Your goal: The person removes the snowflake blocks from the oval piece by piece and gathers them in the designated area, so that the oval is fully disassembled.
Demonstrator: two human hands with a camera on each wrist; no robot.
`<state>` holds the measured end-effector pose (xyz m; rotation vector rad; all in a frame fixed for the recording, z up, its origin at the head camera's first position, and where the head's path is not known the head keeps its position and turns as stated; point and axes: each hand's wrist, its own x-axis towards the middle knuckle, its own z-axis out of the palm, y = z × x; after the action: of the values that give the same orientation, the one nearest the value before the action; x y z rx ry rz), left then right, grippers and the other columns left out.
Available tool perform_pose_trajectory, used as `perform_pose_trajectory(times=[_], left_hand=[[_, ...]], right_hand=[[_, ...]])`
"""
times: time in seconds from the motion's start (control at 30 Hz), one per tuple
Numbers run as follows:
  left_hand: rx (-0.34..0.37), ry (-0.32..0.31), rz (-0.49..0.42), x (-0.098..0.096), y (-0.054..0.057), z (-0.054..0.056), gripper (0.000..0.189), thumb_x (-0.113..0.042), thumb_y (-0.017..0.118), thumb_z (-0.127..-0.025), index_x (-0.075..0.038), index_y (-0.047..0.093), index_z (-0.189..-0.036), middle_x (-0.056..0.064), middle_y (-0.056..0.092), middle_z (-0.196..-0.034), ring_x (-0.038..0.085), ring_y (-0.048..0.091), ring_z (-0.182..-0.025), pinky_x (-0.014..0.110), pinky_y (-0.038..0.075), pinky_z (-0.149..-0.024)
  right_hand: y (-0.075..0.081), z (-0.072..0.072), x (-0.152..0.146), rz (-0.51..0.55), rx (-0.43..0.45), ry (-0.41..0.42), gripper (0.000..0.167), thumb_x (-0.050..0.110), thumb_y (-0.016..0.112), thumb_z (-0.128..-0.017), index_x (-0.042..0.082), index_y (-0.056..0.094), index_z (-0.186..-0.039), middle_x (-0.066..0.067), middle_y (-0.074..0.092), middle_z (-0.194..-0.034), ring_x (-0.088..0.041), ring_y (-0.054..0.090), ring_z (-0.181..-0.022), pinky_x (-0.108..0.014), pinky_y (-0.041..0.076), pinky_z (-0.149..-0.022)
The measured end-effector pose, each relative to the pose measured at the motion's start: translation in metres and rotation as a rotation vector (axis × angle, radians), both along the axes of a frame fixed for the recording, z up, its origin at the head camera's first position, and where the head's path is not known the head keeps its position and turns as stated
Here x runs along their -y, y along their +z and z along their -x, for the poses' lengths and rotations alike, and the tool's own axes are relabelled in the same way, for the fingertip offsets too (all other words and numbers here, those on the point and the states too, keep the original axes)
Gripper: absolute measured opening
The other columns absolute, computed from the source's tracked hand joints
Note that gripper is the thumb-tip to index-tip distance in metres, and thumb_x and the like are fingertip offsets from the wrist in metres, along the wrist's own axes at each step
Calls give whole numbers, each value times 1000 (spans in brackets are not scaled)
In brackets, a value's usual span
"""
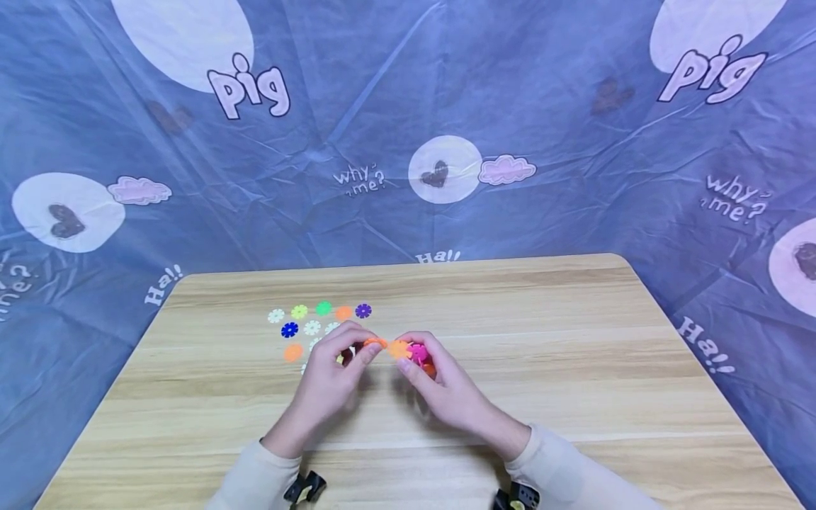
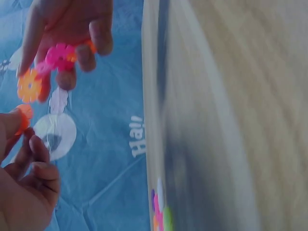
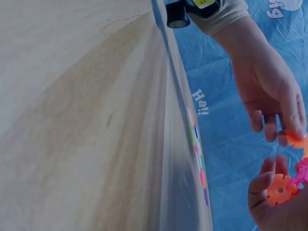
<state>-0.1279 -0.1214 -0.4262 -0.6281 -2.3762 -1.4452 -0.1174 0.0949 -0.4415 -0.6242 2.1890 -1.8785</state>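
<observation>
My left hand [image 1: 328, 379] pinches an orange snowflake disc [image 1: 376, 343] between thumb and fingertips. Facing it, my right hand [image 1: 455, 389] grips several slotted discs joined together. Nearest the left hand's piece is a lighter orange disc [image 1: 399, 349], followed by a pink disc [image 1: 418, 353] and another orange disc [image 3: 281, 189] against the right fingers. In the left wrist view, the pinched orange disc [image 2: 25, 118] is just below the end disc [image 2: 30, 85] of the joined group, edge toward edge. Both hands are raised above the table.
Loose snowflake discs lie in rough rows on the wooden table [image 1: 574, 319], behind and left of the hands. They include a white one [image 1: 275, 316], a green one [image 1: 324, 308], a purple one [image 1: 363, 311] and a dark blue one [image 1: 290, 329]. The left hand hides some.
</observation>
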Motion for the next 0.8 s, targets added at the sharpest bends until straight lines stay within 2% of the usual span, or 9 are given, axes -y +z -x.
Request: perform_pose_trajectory(times=[0.17,0.27,0.33,0.43,0.63,0.8], left_hand=[[38,65,118,8,2,7,10,-11,66,-98,-15,75,-102,-9,67,-93,11,58,-78,27,52,-68],[90,117,180,10,3,12,13,-9,66,-97,-12,74,-107,-6,67,-92,11,58,-75,27,52,-66],[133,150,203,10,3,15,16,-10,68,-96,-11,73,-111,-5,67,-91,11,58,-74,26,52,-64],[161,186,214,10,2,20,24,-9,71,-94,-8,71,-118,-3,69,-90,11,60,-75,27,53,-65],[161,190,241,11,0,31,30,-5,72,-92,-10,70,-121,-1,71,-88,13,65,-78,29,55,-67],[196,189,276,12,-1,38,28,-5,70,-93,-11,71,-121,-1,72,-87,13,65,-77,28,54,-62]], right_hand=[[0,0,0,-12,-15,-4,32,33,57,-103,27,50,-133,-19,60,-105,-44,59,-76,-41,55,-63],[-1,0,0,-19,-11,-9,32,33,57,-103,27,50,-133,-18,60,-104,-43,60,-76,-42,55,-63],[-1,0,0,-23,-8,-10,32,34,57,-103,27,50,-133,-18,61,-104,-43,60,-76,-42,55,-63],[-1,0,0,-23,-7,-8,32,34,57,-103,27,50,-133,-19,61,-104,-44,60,-75,-43,55,-62],[0,0,-1,-18,-12,-4,32,34,57,-103,27,51,-133,-19,60,-102,-45,58,-72,-38,54,-58],[-1,0,-1,-17,-16,0,31,33,57,-103,26,51,-133,-19,60,-101,-45,58,-70,-35,54,-55]])
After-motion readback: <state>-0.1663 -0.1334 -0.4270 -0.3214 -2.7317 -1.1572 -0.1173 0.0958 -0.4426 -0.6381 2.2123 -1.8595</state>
